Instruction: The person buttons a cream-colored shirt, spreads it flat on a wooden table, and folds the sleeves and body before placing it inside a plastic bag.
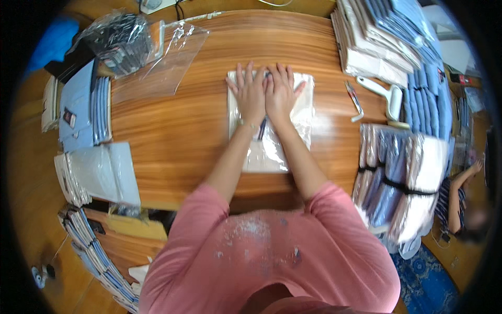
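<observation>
Here both hands lay flat, fingers spread, gripping nothing: the left hand (250,95) and right hand (281,93) pressed side by side on a bagged white garment (272,152) lying on the wooden table (172,131). Right of them lay a lint roller (384,94) and scissors (354,100).

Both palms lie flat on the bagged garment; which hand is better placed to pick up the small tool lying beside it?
Right, probably. The right hand lies nearer the small tool, which is on the table right of the bagged garment.
</observation>
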`<state>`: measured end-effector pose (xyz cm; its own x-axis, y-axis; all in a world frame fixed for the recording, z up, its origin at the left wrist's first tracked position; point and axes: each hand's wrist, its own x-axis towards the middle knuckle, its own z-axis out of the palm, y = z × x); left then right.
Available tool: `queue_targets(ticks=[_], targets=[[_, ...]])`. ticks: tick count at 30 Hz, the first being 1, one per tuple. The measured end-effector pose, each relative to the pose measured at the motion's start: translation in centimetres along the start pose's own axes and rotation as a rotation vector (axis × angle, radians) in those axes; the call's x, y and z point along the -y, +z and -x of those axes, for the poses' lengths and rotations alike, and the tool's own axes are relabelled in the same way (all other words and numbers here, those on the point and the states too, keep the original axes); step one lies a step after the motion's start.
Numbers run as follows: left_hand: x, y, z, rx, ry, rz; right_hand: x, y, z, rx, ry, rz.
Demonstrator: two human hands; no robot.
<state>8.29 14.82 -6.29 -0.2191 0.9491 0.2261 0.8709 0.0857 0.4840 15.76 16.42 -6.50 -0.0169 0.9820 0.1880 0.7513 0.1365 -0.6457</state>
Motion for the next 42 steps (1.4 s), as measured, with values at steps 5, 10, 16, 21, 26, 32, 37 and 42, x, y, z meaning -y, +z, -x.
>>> queue_targets(ticks=[5,10,16,21,26,32,37,42], targets=[[2.6,-2.6,-0.7,0.101,0.102,0.013,-2.7,-3.5,-2.8,-0.078,-0.1,-0.336],[5.6,-2.6,-0.1,0.115,0.24,-0.104,-7.0,-5.0,-2.5,0.178,-0.326,0.359],[6.5,-2.8,-0.9,0.172,0.247,-0.224,-7.2,-5.2,-3.4,0.343,-0.266,0.285],[1.9,-11.6,-4.0,0.983,0.274,-0.259,-7.5,-13.0,-6.5,0.924,-0.341,0.122],[6.0,-13.1,9.2,0.679,-0.668,1.854,-6.6,-16.6,8.7,0.786,0.523,-1.942],[6.9,-9.8,21.2,0.375,-0.925,1.686,-4.3,-11.9,16.0,0.623,0.76,-1.132],[8.7,-15.2,21.4,0.177,-0.669,1.793,-0.1,-9.3,13.2,0.641,0.648,-1.147],[11.4,-21.2,19.3,-0.336,-0.51,1.743,12.6,-12.8,11.7,0.735,0.09,-1.017]])
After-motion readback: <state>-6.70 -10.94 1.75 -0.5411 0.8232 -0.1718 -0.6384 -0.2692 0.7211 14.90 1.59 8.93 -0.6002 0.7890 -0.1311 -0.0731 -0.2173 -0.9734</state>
